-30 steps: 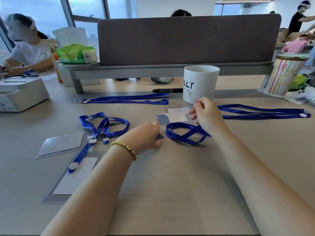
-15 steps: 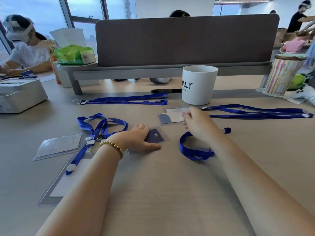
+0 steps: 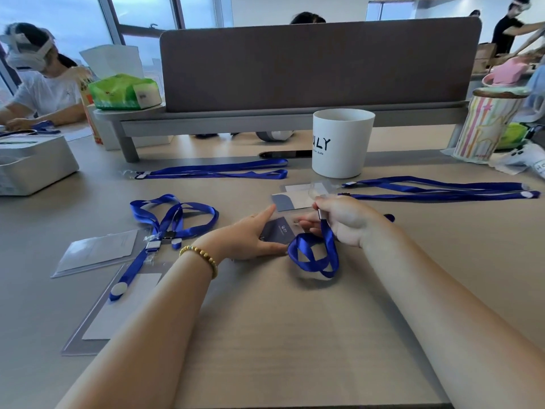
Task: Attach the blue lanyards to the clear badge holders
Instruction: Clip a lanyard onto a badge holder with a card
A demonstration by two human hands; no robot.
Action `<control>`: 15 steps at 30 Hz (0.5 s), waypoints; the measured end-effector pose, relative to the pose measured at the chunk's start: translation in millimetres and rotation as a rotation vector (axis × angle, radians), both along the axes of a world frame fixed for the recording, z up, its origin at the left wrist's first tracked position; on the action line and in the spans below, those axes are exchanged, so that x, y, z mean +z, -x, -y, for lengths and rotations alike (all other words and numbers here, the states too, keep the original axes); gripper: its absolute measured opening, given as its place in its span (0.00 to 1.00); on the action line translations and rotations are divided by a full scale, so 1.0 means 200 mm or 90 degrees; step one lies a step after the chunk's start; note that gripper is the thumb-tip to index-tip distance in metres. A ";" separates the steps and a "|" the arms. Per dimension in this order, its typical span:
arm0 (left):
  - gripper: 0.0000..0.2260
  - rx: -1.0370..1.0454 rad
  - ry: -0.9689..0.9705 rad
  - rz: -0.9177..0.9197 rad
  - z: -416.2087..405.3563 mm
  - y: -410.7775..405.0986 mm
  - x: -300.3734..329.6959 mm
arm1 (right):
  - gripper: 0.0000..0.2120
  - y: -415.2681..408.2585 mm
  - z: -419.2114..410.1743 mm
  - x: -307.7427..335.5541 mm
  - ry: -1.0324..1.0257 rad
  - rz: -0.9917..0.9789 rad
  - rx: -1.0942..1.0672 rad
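Right grip pinches a blue lanyard, left grip presses flat on the badge holder; one looks joined, several wait.

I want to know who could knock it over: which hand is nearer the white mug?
Right. The right hand, pinching a blue lanyard, sits just in front of the white mug; the left hand lies farther left.

the table looks like matt pale wood laminate with fine grain. the lanyard is woven blue cloth with a slight sheen and a small metal end. the badge holder is clear glossy plastic over a matt dark card. the mug is smooth matt white. the bracelet has shiny golden beads.
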State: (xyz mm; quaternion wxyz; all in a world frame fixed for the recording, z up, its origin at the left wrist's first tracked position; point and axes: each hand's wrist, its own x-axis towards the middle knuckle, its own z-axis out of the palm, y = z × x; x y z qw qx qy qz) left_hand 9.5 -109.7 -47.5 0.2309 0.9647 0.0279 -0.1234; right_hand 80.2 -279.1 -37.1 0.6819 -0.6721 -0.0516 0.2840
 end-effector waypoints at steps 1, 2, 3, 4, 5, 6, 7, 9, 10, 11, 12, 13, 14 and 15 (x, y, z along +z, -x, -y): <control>0.41 0.014 0.014 0.029 0.00 0.00 0.01 | 0.10 0.00 0.00 0.00 -0.025 0.004 0.003; 0.41 0.034 0.035 0.056 0.00 0.00 0.01 | 0.10 0.00 0.00 0.00 -0.055 0.009 0.007; 0.39 0.056 0.061 0.080 0.01 -0.01 0.02 | 0.11 -0.01 -0.01 -0.01 -0.083 0.015 0.015; 0.36 0.079 0.086 0.101 0.01 -0.01 0.02 | 0.11 0.00 -0.01 0.00 -0.099 0.027 0.028; 0.32 0.104 0.109 0.119 0.01 -0.02 0.02 | 0.10 0.01 -0.01 0.00 -0.101 0.047 0.042; 0.27 0.130 0.127 0.136 0.01 -0.02 0.02 | 0.10 0.02 -0.02 0.00 -0.092 0.071 0.056; 0.24 0.156 0.145 0.155 0.02 -0.03 0.03 | 0.09 0.03 -0.02 0.00 -0.075 0.102 0.064; 0.18 0.193 0.173 0.215 0.02 -0.02 0.04 | 0.10 0.03 -0.01 0.01 -0.029 0.163 0.053; 0.15 0.198 0.173 0.254 0.01 -0.02 0.04 | 0.10 0.03 0.00 0.02 -0.004 0.192 0.048; 0.13 0.194 0.158 0.290 0.01 -0.01 0.05 | 0.10 0.02 0.01 0.02 0.025 0.212 0.051; 0.12 0.183 0.129 0.315 0.00 0.00 0.06 | 0.10 0.02 0.03 0.03 0.060 0.220 0.064; 0.11 0.172 0.094 0.333 -0.01 0.00 0.06 | 0.11 0.01 0.05 0.03 0.097 0.216 0.082; 0.11 0.159 0.060 0.350 -0.02 0.01 0.06 | 0.11 0.01 0.06 0.04 0.131 0.208 0.106; 0.11 0.144 0.026 0.367 -0.02 0.01 0.06 | 0.11 0.02 0.07 0.04 0.166 0.205 0.130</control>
